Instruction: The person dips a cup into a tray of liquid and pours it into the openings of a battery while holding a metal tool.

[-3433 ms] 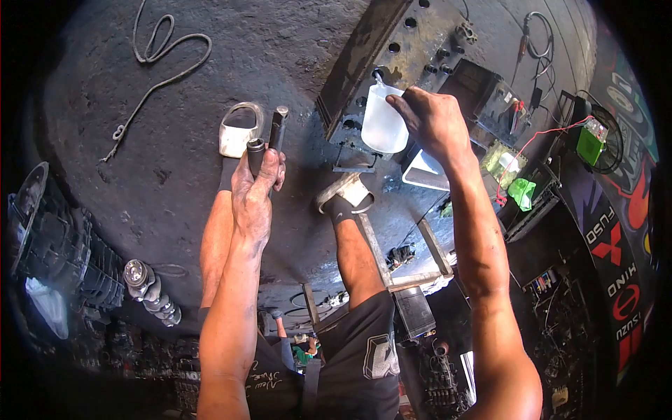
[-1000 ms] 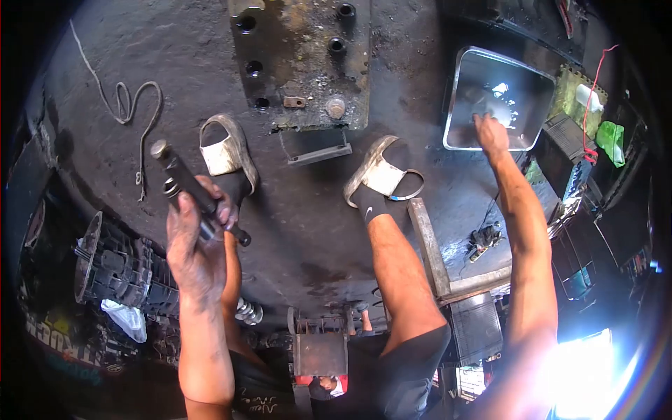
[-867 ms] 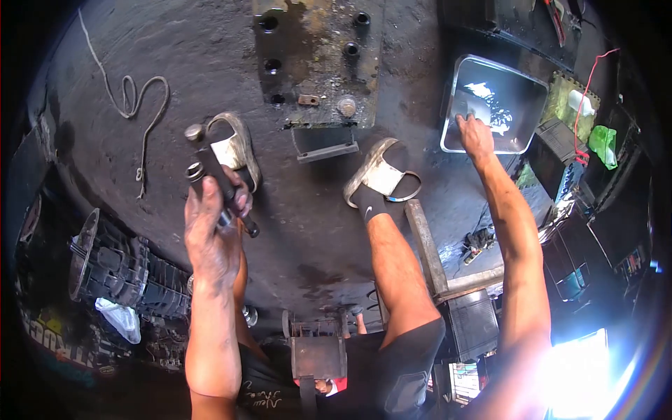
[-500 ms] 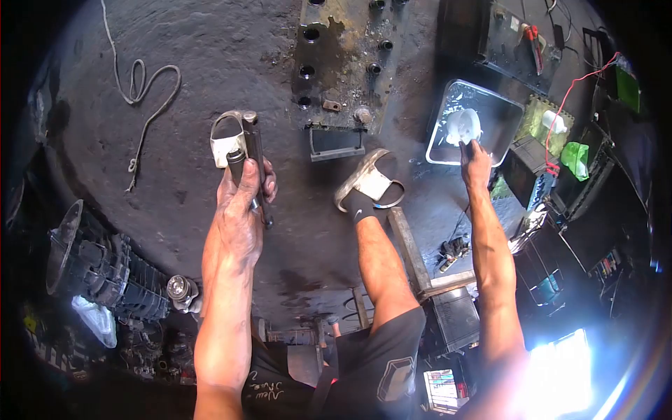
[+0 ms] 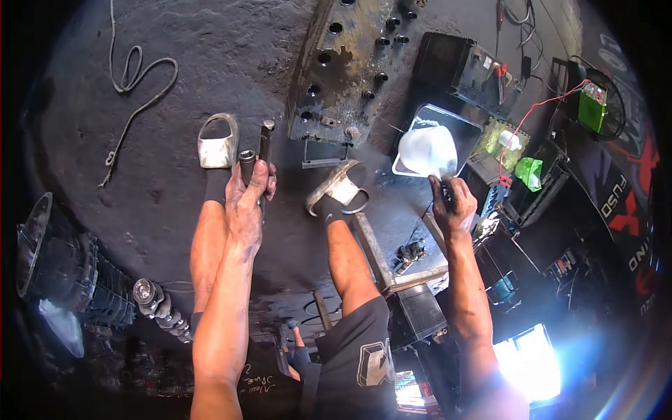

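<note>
My left hand (image 5: 246,203) is closed around a dark, hollow-ended socket (image 5: 247,158) and a long metal bar (image 5: 266,141), both pointing up past my fingers. Over on the right, my right hand (image 5: 453,203) grips a translucent white plastic scoop (image 5: 427,149) by its near end. The scoop overlaps a metal tray (image 5: 451,116) on the floor and covers much of its inside. My fingers hide the part of the scoop that they wrap around.
A stained engine block (image 5: 343,91) lies ahead, between my left hand and the tray. Black batteries (image 5: 448,66) and a red cable (image 5: 521,129) are at the right. A metal frame (image 5: 374,252) stands near my sandalled feet. A crankshaft (image 5: 159,304) and rope (image 5: 133,73) lie left.
My right hand has come back toward me with the white scoop, which now looks larger above the tray. My left hand keeps its hold. The view has shifted to the right.
</note>
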`<state>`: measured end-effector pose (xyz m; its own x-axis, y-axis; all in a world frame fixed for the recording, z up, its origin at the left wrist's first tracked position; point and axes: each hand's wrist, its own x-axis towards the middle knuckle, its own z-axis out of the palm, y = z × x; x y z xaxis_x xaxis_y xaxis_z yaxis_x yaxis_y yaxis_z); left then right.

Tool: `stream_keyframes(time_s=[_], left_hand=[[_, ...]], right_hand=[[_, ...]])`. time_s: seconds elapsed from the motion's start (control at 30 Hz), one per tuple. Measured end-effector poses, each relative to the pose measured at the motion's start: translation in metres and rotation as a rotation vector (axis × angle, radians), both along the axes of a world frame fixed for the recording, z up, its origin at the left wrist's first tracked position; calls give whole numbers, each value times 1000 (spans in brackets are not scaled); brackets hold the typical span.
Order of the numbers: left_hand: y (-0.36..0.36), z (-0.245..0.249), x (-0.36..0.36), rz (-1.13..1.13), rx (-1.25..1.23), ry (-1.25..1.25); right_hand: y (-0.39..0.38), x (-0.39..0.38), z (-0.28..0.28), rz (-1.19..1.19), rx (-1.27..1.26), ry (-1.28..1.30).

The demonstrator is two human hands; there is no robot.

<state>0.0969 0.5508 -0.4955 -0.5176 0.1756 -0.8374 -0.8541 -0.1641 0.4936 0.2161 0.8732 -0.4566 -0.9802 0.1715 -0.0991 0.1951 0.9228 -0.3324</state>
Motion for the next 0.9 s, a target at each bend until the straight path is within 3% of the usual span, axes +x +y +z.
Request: stream_keyframes(time_s=[0.37, 0.9], left_hand=[[-17, 1, -19, 99, 38, 0], [-37, 2, -37, 157, 43, 10]], right_hand=[[-56, -125, 10, 153, -30, -50], [-74, -199, -30, 188, -118, -128]])
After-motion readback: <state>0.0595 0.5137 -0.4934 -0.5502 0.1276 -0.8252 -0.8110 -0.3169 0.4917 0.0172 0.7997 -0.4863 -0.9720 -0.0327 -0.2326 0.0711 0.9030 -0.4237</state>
